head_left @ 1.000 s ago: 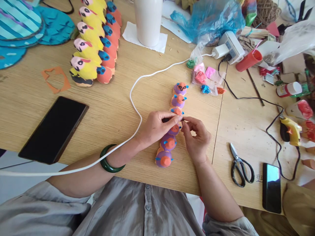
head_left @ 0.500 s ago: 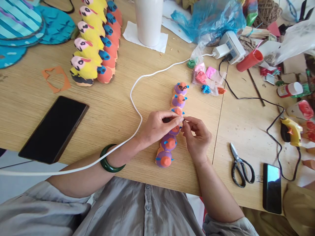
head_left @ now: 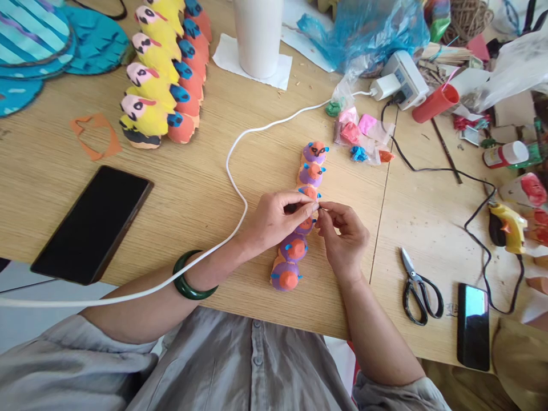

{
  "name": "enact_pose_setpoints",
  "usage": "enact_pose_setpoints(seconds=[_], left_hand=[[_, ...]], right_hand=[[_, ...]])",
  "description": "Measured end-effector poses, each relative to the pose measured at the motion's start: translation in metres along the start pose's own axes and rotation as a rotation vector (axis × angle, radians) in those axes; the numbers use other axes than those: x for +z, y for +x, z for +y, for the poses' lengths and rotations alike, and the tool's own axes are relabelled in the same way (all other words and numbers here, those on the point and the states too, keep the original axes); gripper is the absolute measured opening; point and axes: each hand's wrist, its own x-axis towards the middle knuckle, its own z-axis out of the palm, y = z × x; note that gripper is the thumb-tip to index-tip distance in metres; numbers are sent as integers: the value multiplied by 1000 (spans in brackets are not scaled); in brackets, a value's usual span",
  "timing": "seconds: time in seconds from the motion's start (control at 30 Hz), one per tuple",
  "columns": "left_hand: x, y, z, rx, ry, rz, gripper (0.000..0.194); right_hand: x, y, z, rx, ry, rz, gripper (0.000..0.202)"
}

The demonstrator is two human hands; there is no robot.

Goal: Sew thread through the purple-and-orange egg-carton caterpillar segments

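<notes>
A row of purple domes with orange faces and blue ears (head_left: 295,249) runs away from me on the wooden table, like painted egg-carton cups. The far faces carry black marks; the nearest are plain orange. Over the middle of the row, my left hand (head_left: 278,220) is closed, thumb against fingers, with a dark lump of what looks like modelling clay (head_left: 291,208) partly hidden inside it. My right hand (head_left: 346,237) meets it at the fingertips. Between thumb and forefinger it pinches a tiny dark bit of clay (head_left: 321,208).
Coloured clay in plastic wraps (head_left: 351,132) lies beyond the row. Scissors (head_left: 414,285) and a phone (head_left: 473,325) are at right, near a glue gun (head_left: 507,228). A larger phone (head_left: 92,225) lies left. A white cable (head_left: 231,171) crosses my left forearm. Yellow figures (head_left: 148,108) stand far left.
Both hands stay in nearly the same place over the row, with only slight finger movement at the pinch. The view has shifted very slightly.
</notes>
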Motion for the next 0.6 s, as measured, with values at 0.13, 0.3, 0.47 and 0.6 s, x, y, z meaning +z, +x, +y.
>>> enact_pose_setpoints(seconds=[0.13,0.3,0.47,0.6], left_hand=[[0,0,1,22,18,4,22],[-1,0,3,9,38,4,22],[-1,1,3,18,24,7,17],[-1,1,2,30,41,14,17]], right_hand=[[1,1,-1,9,11,-8,11],[1,2,-2,20,48,-13,9],[1,2,-3,30,47,-15,9],[0,2,-3,34,63,-38,12]])
